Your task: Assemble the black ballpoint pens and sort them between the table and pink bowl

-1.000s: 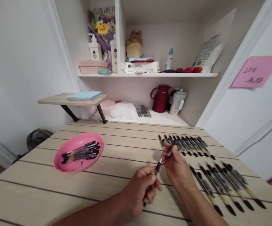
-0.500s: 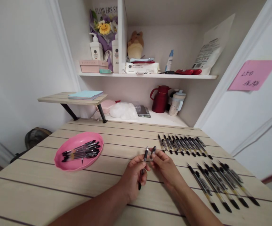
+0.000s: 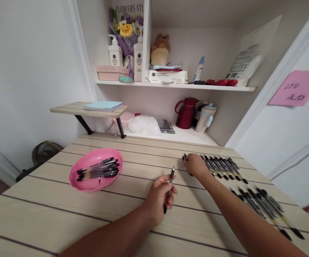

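Observation:
My left hand (image 3: 158, 201) is closed round a black pen (image 3: 170, 185), holding it nearly upright over the wooden table (image 3: 50, 210) with its uncapped tip up. My right hand (image 3: 196, 165) is stretched out to the left end of the far row of dark pen parts (image 3: 221, 166). Its fingers are curled down there, pinching a small dark pen cap (image 3: 184, 157). A second row of black pens (image 3: 264, 208) lies nearer, under and right of my right forearm.
A pink oval tray (image 3: 95, 187) with several black pens (image 3: 98, 170) sits on the table's left. Behind are a small raised shelf with a blue notebook (image 3: 103, 105), a red jug (image 3: 186, 113), a cup, bottles and a pink note (image 3: 299, 92) on the right wall.
My right hand pulled the cap off the pen, then carried it away to the far row. My left hand kept the pen and stayed near the table's middle. The camera shifted slightly.

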`<state>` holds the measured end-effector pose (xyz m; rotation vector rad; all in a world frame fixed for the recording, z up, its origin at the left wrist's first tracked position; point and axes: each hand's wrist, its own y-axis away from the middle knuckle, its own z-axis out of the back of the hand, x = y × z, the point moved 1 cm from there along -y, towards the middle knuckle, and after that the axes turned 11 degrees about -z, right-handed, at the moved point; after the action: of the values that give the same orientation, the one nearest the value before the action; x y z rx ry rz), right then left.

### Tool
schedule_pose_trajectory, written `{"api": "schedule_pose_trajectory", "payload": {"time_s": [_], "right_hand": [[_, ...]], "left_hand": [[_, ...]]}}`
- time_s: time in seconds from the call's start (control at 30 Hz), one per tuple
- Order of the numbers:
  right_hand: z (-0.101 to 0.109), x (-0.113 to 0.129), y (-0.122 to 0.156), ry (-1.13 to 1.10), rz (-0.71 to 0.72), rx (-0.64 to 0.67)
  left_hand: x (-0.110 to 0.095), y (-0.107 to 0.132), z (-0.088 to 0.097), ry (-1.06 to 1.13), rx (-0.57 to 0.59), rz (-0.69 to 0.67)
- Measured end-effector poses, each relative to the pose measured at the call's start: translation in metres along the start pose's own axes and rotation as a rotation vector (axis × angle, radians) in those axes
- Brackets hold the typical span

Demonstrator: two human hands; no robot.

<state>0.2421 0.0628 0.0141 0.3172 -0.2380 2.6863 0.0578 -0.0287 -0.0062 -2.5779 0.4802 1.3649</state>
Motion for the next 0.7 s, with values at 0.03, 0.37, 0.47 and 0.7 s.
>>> {"api": "schedule_pose_trajectory", "payload": {"time_s": [0.03,0.37,0.47,0.7], "right_hand": [[-0.004,0.004,0.0,0.016,0.002,0.003],[0.013,0.01,0.011,-0.039,0.015,0.005],[0.022,0.008,0.036,-0.436,-0.008,0.152],[0.009,0.024,0.101,-1.347,-0.149,0.358]], "left_hand": [[0.0,0.0,0.0,0.002,0.003,0.002],[-0.001,0.0,0.0,-0.01,0.007,0.024],[0.0,0.0,-0.001,-0.025,0.035,0.017],[0.003,0.003,-0.002,-0.103,0.039,-0.041]]}}
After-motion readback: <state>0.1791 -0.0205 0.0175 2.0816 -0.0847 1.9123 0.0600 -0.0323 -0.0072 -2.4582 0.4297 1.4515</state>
